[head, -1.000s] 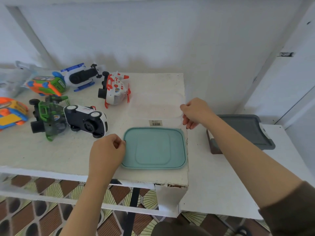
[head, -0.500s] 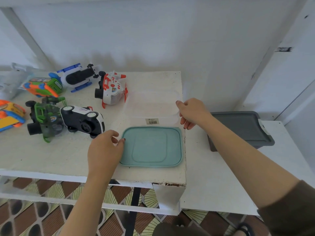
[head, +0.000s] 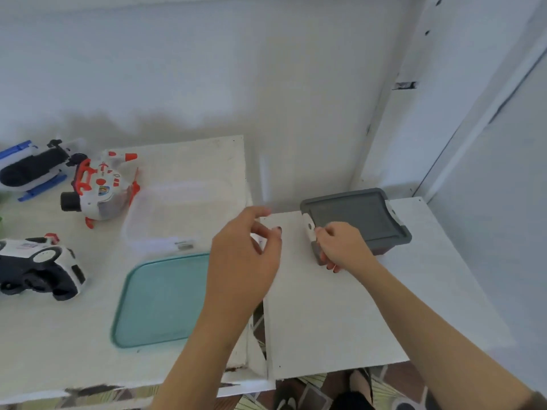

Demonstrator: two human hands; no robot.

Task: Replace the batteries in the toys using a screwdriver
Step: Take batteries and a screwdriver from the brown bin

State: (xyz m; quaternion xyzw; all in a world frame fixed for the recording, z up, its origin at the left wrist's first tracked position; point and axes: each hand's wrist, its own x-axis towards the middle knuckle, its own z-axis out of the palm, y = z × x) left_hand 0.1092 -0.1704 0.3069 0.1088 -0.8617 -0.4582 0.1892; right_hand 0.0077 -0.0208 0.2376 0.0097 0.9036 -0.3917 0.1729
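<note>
Your right hand (head: 343, 247) grasps the near-left end of the grey box (head: 364, 217), fingers curled round its corner and thumb by the white latch (head: 309, 229). Your left hand (head: 242, 261) hangs just left of the box, over the edge where the two surfaces meet. Its fingers are loosely curled and hold nothing I can make out, though it is blurred.

The toys sit well apart from both hands, at the far left of the worktop (head: 59, 335):
- The white and red toy (head: 100, 187) is farthest in.
- The blue and black toy (head: 29, 167) is behind it.
- The black and white car (head: 38, 264) lies nearer, tipped on its side.

No screwdriver or battery shows. Whether the box holds them, you cannot tell until the lid is off.

The box looks like stiff, light plastic. Steady its body with one hand and lift the latch at its end, not the lid's middle.

The toys look hard, hollow and light, with thin red fins and wheels that could snap. Take each by its broad body and turn it belly-up.

The teal lid (head: 159, 300) and the clear container (head: 177, 208) lie between you and the toys.
</note>
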